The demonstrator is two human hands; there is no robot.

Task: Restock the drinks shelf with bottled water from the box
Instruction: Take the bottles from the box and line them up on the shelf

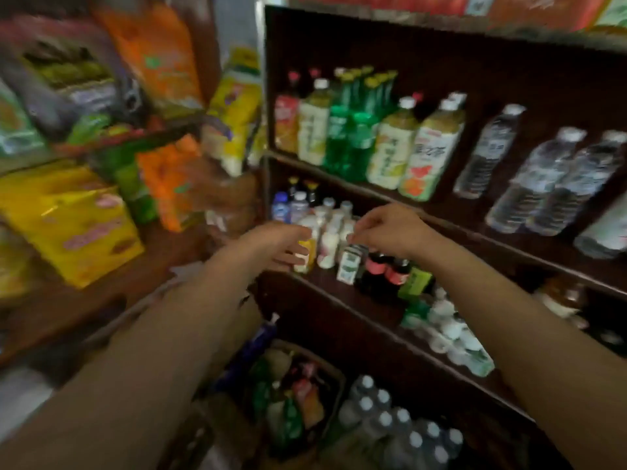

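The picture is motion-blurred. Clear water bottles point(543, 184) stand on the upper shelf at the right. A shrink-wrapped pack of white-capped water bottles point(400, 425) lies on the floor at the bottom. My left hand point(281, 245) reaches onto the middle shelf point(339, 286), thumb and fingers at a small yellow-and-white bottle point(307, 254); the blur hides whether it grips it. My right hand point(383, 232) hovers just right of it, above a small green-white carton point(349, 264), fingers curled together with nothing visible in them.
Tea and green soda bottles point(356, 140) fill the upper shelf's left side. Dark red-labelled bottles point(383, 273) stand beside the carton. A basket of mixed drinks point(298, 401) sits on the floor. Snack bags point(74, 218) crowd the left rack.
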